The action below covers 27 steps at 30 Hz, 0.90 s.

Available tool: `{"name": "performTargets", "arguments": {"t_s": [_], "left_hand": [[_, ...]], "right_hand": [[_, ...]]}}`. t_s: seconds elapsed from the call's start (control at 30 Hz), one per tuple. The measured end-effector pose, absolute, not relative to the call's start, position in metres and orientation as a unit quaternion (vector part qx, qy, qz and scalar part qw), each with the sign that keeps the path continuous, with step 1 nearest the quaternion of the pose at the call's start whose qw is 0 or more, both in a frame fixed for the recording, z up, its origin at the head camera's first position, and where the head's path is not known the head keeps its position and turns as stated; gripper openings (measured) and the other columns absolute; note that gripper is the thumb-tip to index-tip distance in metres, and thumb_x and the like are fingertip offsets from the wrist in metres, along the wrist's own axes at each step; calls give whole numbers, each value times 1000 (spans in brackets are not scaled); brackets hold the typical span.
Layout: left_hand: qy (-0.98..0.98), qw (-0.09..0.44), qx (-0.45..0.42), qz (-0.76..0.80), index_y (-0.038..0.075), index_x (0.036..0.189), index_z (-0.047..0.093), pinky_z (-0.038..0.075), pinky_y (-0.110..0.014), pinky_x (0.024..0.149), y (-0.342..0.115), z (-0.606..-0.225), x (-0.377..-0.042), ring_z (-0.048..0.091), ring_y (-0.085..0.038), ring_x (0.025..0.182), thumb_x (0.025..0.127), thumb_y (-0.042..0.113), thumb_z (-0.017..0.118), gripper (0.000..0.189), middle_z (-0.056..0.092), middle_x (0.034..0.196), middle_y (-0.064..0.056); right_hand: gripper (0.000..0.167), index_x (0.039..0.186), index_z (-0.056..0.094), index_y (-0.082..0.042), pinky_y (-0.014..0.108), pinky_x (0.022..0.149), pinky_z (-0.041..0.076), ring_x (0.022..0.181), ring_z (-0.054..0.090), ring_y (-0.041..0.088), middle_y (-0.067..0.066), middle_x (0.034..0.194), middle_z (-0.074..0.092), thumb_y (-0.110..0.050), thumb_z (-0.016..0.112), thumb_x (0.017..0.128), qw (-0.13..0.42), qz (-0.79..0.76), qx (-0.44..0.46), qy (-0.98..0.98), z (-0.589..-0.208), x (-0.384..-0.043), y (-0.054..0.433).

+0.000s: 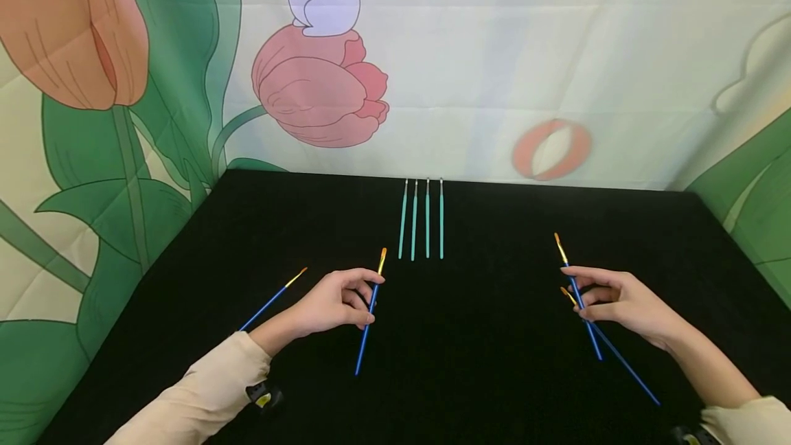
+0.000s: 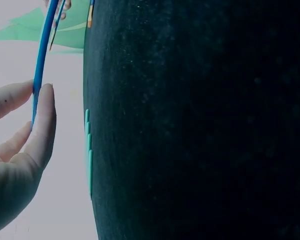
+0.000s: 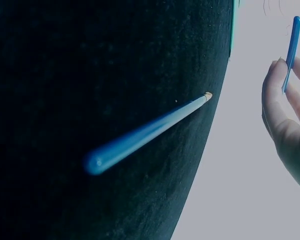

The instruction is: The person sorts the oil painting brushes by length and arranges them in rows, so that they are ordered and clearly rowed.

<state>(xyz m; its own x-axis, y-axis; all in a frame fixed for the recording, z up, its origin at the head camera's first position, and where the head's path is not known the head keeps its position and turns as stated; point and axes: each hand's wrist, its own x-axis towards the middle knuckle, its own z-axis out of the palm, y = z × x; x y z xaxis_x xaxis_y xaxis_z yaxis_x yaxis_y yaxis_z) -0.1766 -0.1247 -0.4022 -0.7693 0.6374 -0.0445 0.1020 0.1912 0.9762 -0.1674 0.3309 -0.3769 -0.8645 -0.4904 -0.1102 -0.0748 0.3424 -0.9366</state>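
Observation:
My left hand (image 1: 330,304) pinches a blue paintbrush (image 1: 364,342) between thumb and fingers, its orange bristles pointing up and away. In the left wrist view its blue handle (image 2: 42,50) rises above the fingertips. A second blue paintbrush (image 1: 592,340), also bristles away, is pinched by my right hand (image 1: 627,304). Beneath that hand another blue paintbrush (image 1: 630,371) lies slanted on the black tabletop, its middle partly covered by the fingers in the head view. The right wrist view shows this lying brush (image 3: 145,135) apart from the held one (image 3: 293,40).
A blue paintbrush (image 1: 266,310) lies slanted beside the left forearm. Several thin teal brushes (image 1: 428,225) stand side by side in a row at the back middle of the black table (image 1: 494,376). Behind its far edge hangs a printed cloth (image 1: 457,88) with flowers.

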Motion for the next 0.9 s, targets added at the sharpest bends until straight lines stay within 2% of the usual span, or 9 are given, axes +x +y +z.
{"name": "performTargets", "arguments": {"t_s": [0.1, 0.37, 0.5, 0.9], "left_hand": [[738, 240, 238, 584, -8, 126, 41, 54, -35, 66, -122, -403, -177, 64, -35, 78, 77, -10, 63, 53, 52, 97, -29], [747, 258, 221, 571, -8, 126, 42, 54, -36, 66, -115, -408, -181, 64, -22, 69, 77, -9, 64, 53, 55, 92, -22], [754, 262, 221, 561, -7, 125, 43, 54, -35, 65, -110, -410, -181, 64, -22, 67, 77, -9, 64, 53, 55, 89, -17], [763, 279, 225, 538, -7, 124, 44, 54, -33, 63, -101, -415, -180, 64, -22, 66, 76, -9, 65, 52, 54, 90, -16]], "right_hand": [[55, 134, 37, 2, 34, 74, 52, 89, 61, 25, 26, 105, 44, 0, 58, 83, 192, -546, -175, 796, -377, -168, 330], [59, 135, 33, 4, 33, 75, 52, 90, 61, 28, 29, 111, 38, 0, 59, 82, 194, -544, -154, 802, -376, -169, 322], [63, 137, 29, 6, 33, 75, 52, 91, 61, 29, 28, 112, 37, 0, 59, 82, 193, -547, -146, 801, -375, -169, 319], [63, 136, 31, 5, 33, 74, 52, 91, 61, 29, 28, 110, 39, 1, 61, 81, 195, -557, -145, 794, -373, -168, 307]]}}
